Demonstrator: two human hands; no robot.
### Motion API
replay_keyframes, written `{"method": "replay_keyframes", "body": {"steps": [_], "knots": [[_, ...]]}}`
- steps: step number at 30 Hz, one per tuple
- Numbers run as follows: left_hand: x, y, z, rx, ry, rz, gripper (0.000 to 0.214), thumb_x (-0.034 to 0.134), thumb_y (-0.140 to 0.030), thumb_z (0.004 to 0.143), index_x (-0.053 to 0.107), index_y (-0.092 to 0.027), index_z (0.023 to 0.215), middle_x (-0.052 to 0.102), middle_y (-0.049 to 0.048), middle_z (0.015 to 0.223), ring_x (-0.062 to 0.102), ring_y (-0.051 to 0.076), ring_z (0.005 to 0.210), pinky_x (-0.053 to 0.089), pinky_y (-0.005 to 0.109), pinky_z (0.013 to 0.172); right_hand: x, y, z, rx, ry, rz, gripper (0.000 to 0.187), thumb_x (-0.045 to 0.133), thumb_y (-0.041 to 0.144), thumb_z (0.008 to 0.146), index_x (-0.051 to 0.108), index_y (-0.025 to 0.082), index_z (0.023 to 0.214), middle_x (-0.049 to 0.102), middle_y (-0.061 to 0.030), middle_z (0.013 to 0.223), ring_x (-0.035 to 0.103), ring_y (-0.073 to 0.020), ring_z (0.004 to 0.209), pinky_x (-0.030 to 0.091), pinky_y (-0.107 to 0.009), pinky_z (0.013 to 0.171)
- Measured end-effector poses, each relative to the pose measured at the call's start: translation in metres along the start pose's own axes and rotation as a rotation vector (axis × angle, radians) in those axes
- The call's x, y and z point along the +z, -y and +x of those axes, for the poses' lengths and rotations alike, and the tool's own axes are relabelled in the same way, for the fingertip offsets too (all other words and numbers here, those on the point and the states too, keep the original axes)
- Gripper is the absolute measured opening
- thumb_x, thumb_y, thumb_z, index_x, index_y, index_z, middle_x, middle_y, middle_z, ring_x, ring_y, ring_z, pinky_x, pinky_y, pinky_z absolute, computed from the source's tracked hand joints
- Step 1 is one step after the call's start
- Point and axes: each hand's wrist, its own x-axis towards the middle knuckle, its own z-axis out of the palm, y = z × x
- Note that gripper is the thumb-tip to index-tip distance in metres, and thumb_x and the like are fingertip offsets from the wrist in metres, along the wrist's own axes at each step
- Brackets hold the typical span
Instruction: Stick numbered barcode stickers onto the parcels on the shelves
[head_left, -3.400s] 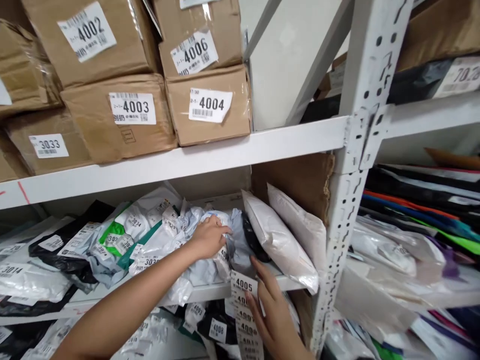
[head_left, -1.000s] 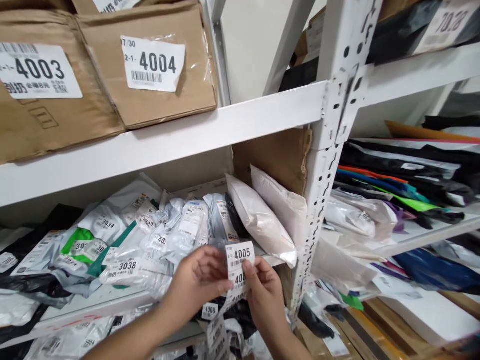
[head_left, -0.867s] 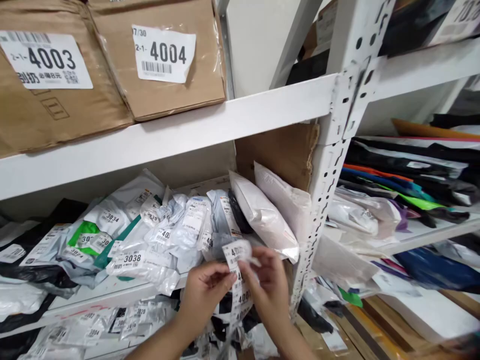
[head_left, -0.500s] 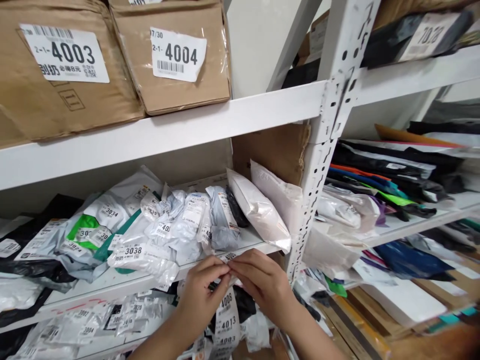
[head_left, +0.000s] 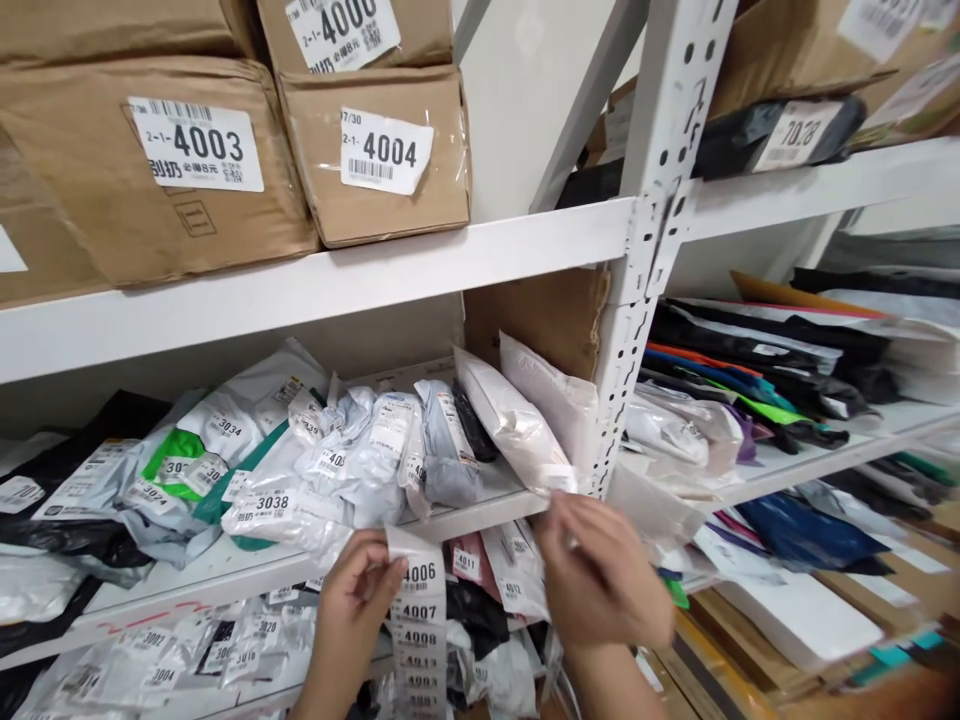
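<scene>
My left hand (head_left: 354,600) pinches the top of a long strip of white number labels (head_left: 420,610). The strip hangs down in front of the lower shelf, and its top label reads 4006. My right hand (head_left: 607,585) is closed, back toward me, just right of the strip and below the shelf edge (head_left: 480,512). A small white label piece shows at its fingertips, blurred. Above both hands, several grey and white mailer pouches (head_left: 375,450) with number stickers lie on the shelf. A larger white pouch (head_left: 514,420) leans at their right end.
Cardboard boxes marked 4003 (head_left: 150,190) and 4004 (head_left: 379,160) sit on the upper shelf. A perforated white upright (head_left: 637,270) divides the racks. Flat dark and coloured packets (head_left: 750,370) are stacked on the right rack. More labelled pouches (head_left: 225,640) fill the shelf below.
Both hands held the strip together with 4005 at its top. My right hand has now pulled away to the right, and the strip in my left hand starts at 4006.
</scene>
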Motion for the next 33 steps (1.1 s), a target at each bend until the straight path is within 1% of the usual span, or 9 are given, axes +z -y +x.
{"method": "replay_keyframes", "body": {"steps": [3, 6, 9, 13, 19, 21, 23, 27, 33], "knots": [[-0.005, -0.001, -0.001, 0.128, -0.063, 0.082, 0.025, 0.057, -0.032, 0.087, 0.05, -0.019, 0.067, 0.048, 0.009, 0.128, 0.049, 0.024, 0.118, 0.043, 0.032, 0.095, 0.028, -0.002, -0.013, -0.093, 0.331, 0.084, 0.033, 0.068, 0.007, 0.075, 0.071, 0.028, 0.1, 0.074, -0.004, 0.086, 0.069, -0.0214, 0.08, 0.058, -0.037, 0.071], [-0.002, -0.001, 0.0, 0.153, -0.012, -0.003, 0.023, 0.053, -0.029, 0.09, 0.046, -0.02, 0.07, 0.06, 0.0074, 0.109, 0.059, 0.02, 0.098, 0.048, 0.03, 0.084, 0.041, -0.003, -0.022, 0.062, 0.543, 0.157, 0.02, 0.063, 0.014, 0.081, 0.072, 0.025, 0.095, 0.073, -0.0062, 0.087, 0.067, -0.0214, 0.084, 0.057, -0.038, 0.075], [0.009, 0.006, 0.001, 0.094, -0.026, -0.089, 0.022, 0.053, -0.03, 0.091, 0.047, -0.02, 0.073, 0.056, -0.0014, 0.068, 0.056, 0.012, 0.064, 0.045, 0.022, 0.06, 0.025, 0.004, -0.025, 0.386, 0.58, 0.328, 0.029, 0.066, 0.025, 0.081, 0.068, 0.025, 0.11, 0.07, -0.0098, 0.108, 0.065, -0.0255, 0.1, 0.055, -0.04, 0.082], [0.027, -0.003, 0.009, 0.141, -0.065, -0.023, 0.015, 0.059, -0.03, 0.088, 0.047, -0.021, 0.086, 0.06, -0.003, 0.07, 0.061, 0.013, 0.065, 0.047, 0.021, 0.06, -0.001, 0.016, -0.033, 0.933, 0.655, 0.672, 0.034, 0.074, 0.037, 0.075, 0.069, 0.023, 0.105, 0.072, -0.0098, 0.097, 0.068, -0.0236, 0.086, 0.056, -0.032, 0.067], [0.041, -0.068, 0.101, 0.55, 0.323, 0.503, 0.025, 0.038, -0.016, 0.094, 0.062, -0.019, 0.101, 0.063, 0.0092, 0.117, 0.055, 0.022, 0.114, 0.042, 0.039, 0.098, 0.006, -0.013, -0.029, 1.2, 0.391, 0.556, 0.029, 0.083, 0.038, 0.063, 0.068, 0.017, 0.075, 0.067, -0.001, 0.064, 0.055, -0.0111, 0.053, 0.045, -0.022, 0.051], [0.048, -0.076, 0.138, 0.652, 0.645, 0.661, 0.03, 0.045, -0.008, 0.086, 0.064, -0.02, 0.106, 0.064, 0.0075, 0.117, 0.055, 0.022, 0.115, 0.037, 0.041, 0.103, 0.013, -0.026, -0.021, 1.196, 0.38, 0.607, 0.029, 0.084, 0.035, 0.06, 0.067, 0.018, 0.076, 0.067, 0.0001, 0.063, 0.056, -0.0117, 0.055, 0.045, -0.022, 0.053], [0.054, -0.075, 0.165, 0.742, 0.765, 0.794, 0.038, 0.056, -0.012, 0.079, 0.061, -0.019, 0.116, 0.062, 0.0086, 0.122, 0.053, 0.024, 0.116, 0.032, 0.044, 0.106, 0.02, -0.036, -0.014, 1.266, 0.345, 0.72, 0.031, 0.085, 0.035, 0.059, 0.067, 0.018, 0.076, 0.067, 0.0007, 0.062, 0.057, -0.0123, 0.055, 0.047, -0.024, 0.054], [0.063, -0.065, 0.19, 0.858, 0.776, 0.911, 0.034, 0.066, -0.027, 0.076, 0.067, -0.021, 0.11, 0.065, 0.0074, 0.11, 0.058, 0.026, 0.102, 0.04, 0.04, 0.093, 0.03, -0.043, -0.006, 1.422, 0.302, 0.864, 0.036, 0.084, 0.038, 0.059, 0.07, 0.015, 0.084, 0.071, -0.0031, 0.071, 0.063, -0.015, 0.059, 0.051, -0.028, 0.06], [0.061, -0.06, 0.2, 0.937, 0.721, 0.871, 0.019, 0.054, -0.019, 0.087, 0.071, -0.018, 0.079, 0.068, 0.0071, 0.08, 0.06, 0.02, 0.082, 0.043, 0.031, 0.078, 0.034, -0.059, -0.007, 1.245, 0.187, 0.786, 0.029, 0.078, 0.038, 0.069, 0.073, 0.019, 0.09, 0.073, -0.0035, 0.083, 0.067, -0.0196, 0.077, 0.052, -0.034, 0.078]]}}
